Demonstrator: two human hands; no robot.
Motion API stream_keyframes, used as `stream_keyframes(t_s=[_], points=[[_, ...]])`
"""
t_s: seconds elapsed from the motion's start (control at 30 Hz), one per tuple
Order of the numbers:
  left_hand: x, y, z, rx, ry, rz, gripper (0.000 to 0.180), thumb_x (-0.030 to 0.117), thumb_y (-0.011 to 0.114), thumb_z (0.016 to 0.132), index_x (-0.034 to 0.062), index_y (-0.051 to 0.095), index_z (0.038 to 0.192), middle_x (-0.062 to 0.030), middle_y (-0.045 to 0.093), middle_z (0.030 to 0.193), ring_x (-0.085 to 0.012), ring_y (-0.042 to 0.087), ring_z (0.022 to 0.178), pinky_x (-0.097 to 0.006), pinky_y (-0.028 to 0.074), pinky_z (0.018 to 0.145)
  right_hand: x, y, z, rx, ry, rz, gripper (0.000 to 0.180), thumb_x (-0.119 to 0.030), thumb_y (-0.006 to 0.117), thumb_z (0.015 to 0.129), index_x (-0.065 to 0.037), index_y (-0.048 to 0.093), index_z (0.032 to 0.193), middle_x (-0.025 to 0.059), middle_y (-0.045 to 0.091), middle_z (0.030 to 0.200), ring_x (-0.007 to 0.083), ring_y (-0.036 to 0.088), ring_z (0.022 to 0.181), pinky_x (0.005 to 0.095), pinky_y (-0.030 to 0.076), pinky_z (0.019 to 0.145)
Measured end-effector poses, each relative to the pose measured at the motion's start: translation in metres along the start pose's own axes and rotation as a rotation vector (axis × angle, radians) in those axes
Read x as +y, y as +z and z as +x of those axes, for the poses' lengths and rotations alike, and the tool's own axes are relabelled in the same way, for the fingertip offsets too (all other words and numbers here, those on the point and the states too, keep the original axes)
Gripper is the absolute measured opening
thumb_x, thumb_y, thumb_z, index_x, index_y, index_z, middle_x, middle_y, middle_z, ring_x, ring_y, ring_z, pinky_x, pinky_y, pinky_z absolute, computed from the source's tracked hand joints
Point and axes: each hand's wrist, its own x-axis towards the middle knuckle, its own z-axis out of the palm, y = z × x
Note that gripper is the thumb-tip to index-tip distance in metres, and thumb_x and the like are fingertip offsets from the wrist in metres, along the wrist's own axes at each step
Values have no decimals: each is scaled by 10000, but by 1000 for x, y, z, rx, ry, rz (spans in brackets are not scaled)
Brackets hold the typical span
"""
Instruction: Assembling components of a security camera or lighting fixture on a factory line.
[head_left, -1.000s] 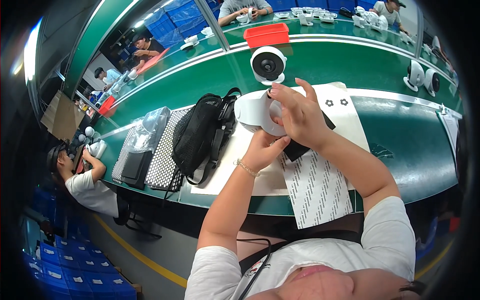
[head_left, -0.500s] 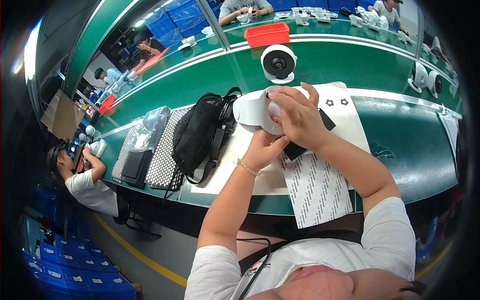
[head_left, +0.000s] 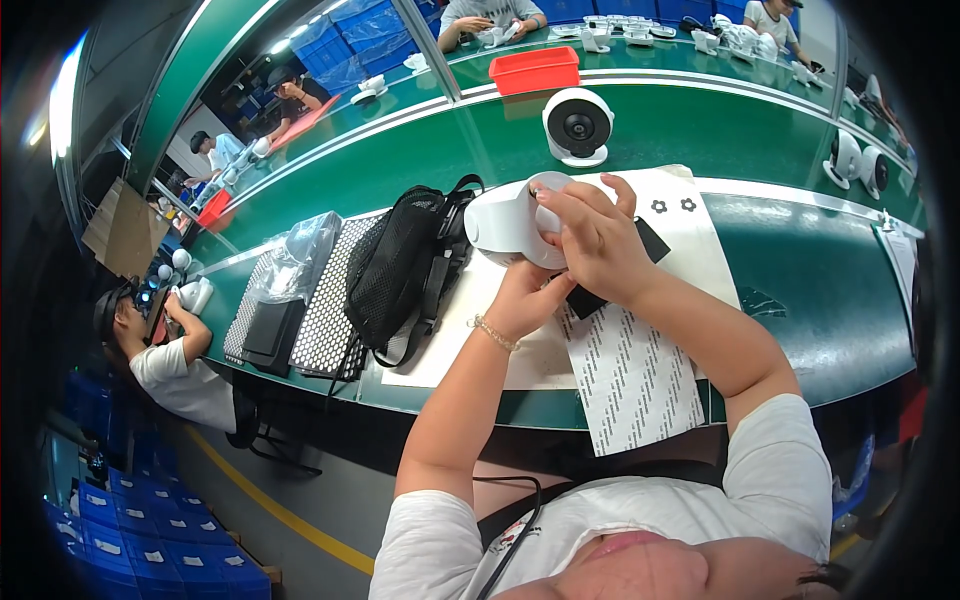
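Note:
A white security camera (head_left: pixel 490 222) is held above the work mat, its rounded body to the left and its round base under my fingers. My left hand (head_left: pixel 532 298) is closed around it from below. Over the base lies my right hand (head_left: pixel 605 245), fingers curled against it and index finger raised; any small part under the fingertips is hidden. Beneath my hands, a black sheet (head_left: pixel 652 241) and a white sheet printed in slanted rows (head_left: pixel 640 385) rest on the pale mat (head_left: pixel 712 265). Two small black flower-shaped pieces (head_left: pixel 689 205) lie to the right.
A finished-looking white camera with a black front (head_left: pixel 579 125) stands on the green belt (head_left: pixel 680 130) ahead; two more (head_left: pixel 858 162) are far right. Left of the mat are a black mesh bag (head_left: pixel 395 265), perforated trays (head_left: pixel 328 300) and a black box (head_left: pixel 272 335). Co-workers sit beyond.
The cameras on the green belt have shifted to the right. My hands and the held camera have barely moved. Across the belt, a co-worker's hands have changed position.

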Motion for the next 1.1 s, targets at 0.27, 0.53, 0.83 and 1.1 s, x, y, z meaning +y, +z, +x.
stream_keyframes(t_s=[0.27, 0.53, 0.83, 1.1], points=[[2, 1, 2, 36, -2, -108, 371, -25, 502, 813, 1, 391, 1166, -62, 475, 1127, -123, 475, 1032, -268, 408, 864, 5, -1, 7, -126, 192, 300, 372, -150, 551, 777, -154, 448, 1134, 49, 495, 1187, 211, 392, 1174, 424, 165, 978], [8, 1, 2, 34, -34, -186, 372, -33, 469, 820, -8, 377, 1179, -65, 466, 1135, -139, 468, 1055, -266, 402, 872, 3, 6, 3, -221, 256, 459, 93, -175, 545, 799, -93, 572, 834, 85, 439, 1249, 299, 246, 1267, 411, 170, 1001], [4, -3, 4, -24, -1, -137, 365, 0, 454, 840, -6, 352, 1191, -74, 465, 1137, -142, 472, 1052, -265, 409, 861, -5, 4, 1, -259, 225, 398, 128, -166, 549, 777, -103, 601, 875, 80, 426, 1261, 297, 251, 1260, 419, 160, 1005], [2, -4, 2, 4, 46, -139, 400, 53, 478, 853, 2, 326, 1219, -79, 451, 1162, -153, 461, 1067, -280, 393, 885, -6, 4, -7, -218, 64, 251, 248, -135, 506, 742, -122, 591, 975, 50, 454, 1215, 259, 313, 1226, 418, 196, 981]])
